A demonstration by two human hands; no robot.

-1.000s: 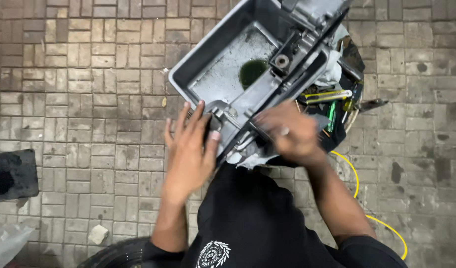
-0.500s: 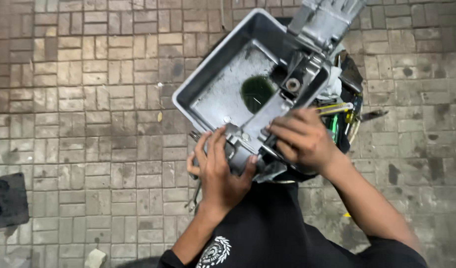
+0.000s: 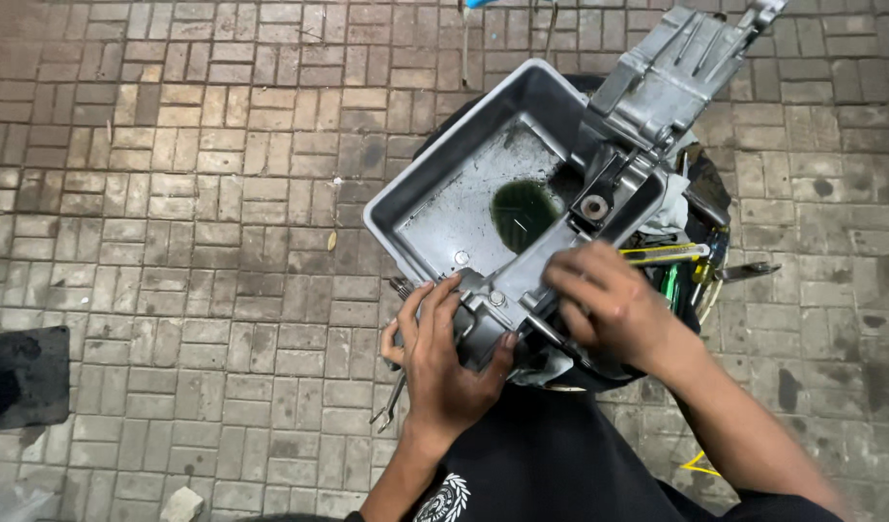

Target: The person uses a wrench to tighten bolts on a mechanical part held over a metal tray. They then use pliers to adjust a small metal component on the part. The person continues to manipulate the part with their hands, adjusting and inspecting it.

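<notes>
We look down on a grey cast-metal casing shaped like a rectangular tray [image 3: 464, 208], which rests on a round black tyre-like stand [image 3: 707, 184] above the brick-paved floor [image 3: 174, 193]. The casing is already open: its inside is bare, and a small pool of dark green oil [image 3: 522, 213] lies in the bottom. So we judge that the opening is done, while the work at the near end, where a bolt head [image 3: 495, 299] shows, is not finished.

Our left hand [image 3: 444, 362] holds the near corner of the casing, its fingers [image 3: 435, 309] spread and curled over the edge, thumb pressed on the metal. Our right hand [image 3: 613, 309] lies on the near rim; its fingers are bent, and we cannot tell if they pinch something.

The long axis of the casing runs diagonally, from near the hands at lower left up to the ribbed grey metal bracket [image 3: 676, 68] at upper right. The open side faces up. A yellow-handled tool [image 3: 662, 253] lies just beside the right hand, and a metal spanner [image 3: 391, 401] lies on the floor.
</notes>
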